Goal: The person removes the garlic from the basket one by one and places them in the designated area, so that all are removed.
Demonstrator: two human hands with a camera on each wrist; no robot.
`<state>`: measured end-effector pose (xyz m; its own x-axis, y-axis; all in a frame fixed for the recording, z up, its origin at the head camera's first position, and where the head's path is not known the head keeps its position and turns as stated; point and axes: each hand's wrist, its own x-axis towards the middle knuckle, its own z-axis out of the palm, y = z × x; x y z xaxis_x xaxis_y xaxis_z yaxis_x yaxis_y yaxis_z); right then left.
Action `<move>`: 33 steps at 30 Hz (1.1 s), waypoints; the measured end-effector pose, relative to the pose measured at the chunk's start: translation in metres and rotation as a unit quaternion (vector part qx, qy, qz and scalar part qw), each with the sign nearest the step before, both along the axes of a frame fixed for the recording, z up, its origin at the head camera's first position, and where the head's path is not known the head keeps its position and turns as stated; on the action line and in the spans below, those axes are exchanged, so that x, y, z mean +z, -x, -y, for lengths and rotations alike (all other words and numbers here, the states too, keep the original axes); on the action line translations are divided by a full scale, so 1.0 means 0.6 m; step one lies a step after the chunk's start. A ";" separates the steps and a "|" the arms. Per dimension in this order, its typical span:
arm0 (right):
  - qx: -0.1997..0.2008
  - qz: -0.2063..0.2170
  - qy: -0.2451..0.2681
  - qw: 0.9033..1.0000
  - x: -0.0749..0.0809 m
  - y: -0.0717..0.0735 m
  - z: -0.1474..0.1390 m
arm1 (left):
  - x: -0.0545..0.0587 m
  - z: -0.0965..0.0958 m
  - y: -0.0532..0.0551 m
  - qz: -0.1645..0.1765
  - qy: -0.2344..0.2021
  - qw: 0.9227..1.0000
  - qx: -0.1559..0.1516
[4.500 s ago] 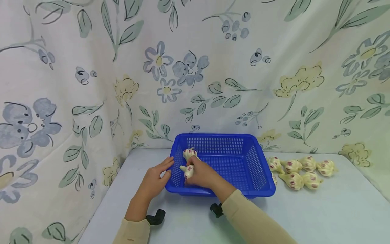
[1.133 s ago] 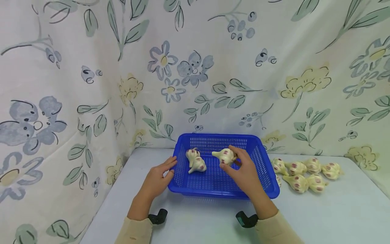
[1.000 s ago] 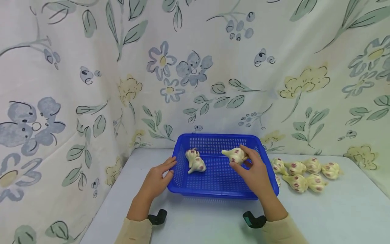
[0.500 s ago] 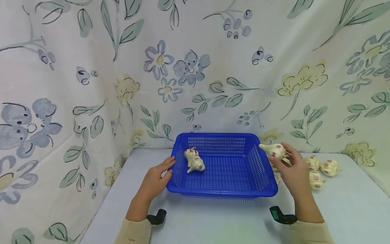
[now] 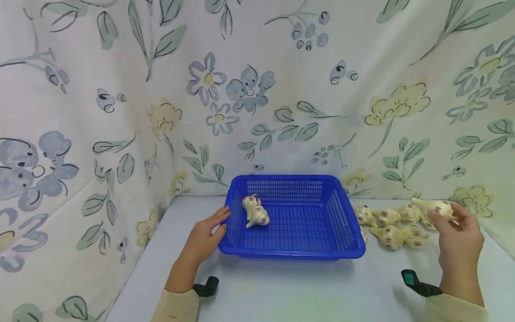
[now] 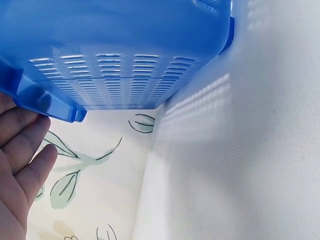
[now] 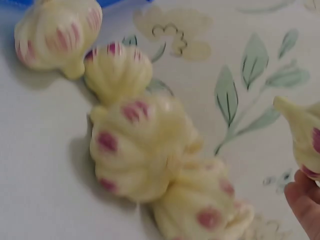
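A blue plastic basket [image 5: 291, 254] stands mid-table with two garlic bulbs [image 5: 259, 217] touching each other at its left end. My left hand [image 5: 204, 237] lies against the basket's left rim, its fingers [image 6: 22, 145] fairly straight and touching the edge in the left wrist view. To the right of the basket, my right hand [image 5: 460, 241] holds another garlic bulb [image 5: 439, 209] between thumb and fingers, its stem toward the left. This held bulb [image 7: 306, 132] is partly cut off in the right wrist view. It hangs above the right end of a garlic group [image 5: 390, 236] on the table.
Several white garlic bulbs with purple marks [image 7: 145, 145] lie close together right of the basket, one partly hidden by its wall. A floral curtain [image 5: 257, 89] hangs behind and left of the white table [image 5: 281, 290]. Black wrist cameras [image 5: 418, 282] jut inward from both wrists.
My right hand reached into the basket's left end, lifted a garlic bulb out and carried it rightward over the right wall to the group. My left hand stays at the rim.
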<state>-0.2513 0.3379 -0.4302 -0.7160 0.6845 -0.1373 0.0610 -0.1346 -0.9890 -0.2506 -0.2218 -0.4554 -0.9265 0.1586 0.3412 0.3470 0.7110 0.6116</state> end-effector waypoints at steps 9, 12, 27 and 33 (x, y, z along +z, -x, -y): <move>-0.029 0.043 0.068 0.996 -0.062 -0.007 -0.059 | -0.004 0.001 0.001 0.008 0.002 1.000 0.005; -0.029 0.051 0.066 0.996 -0.077 -0.005 -0.066 | -0.004 0.002 0.001 0.005 0.000 1.000 0.005; 0.016 0.180 -0.001 0.983 -0.104 0.004 -0.071 | -0.006 0.004 0.003 -0.017 0.002 1.000 -0.005; 0.042 0.220 -0.070 0.972 -0.111 0.003 -0.070 | -0.007 0.003 0.003 -0.017 0.004 1.000 -0.004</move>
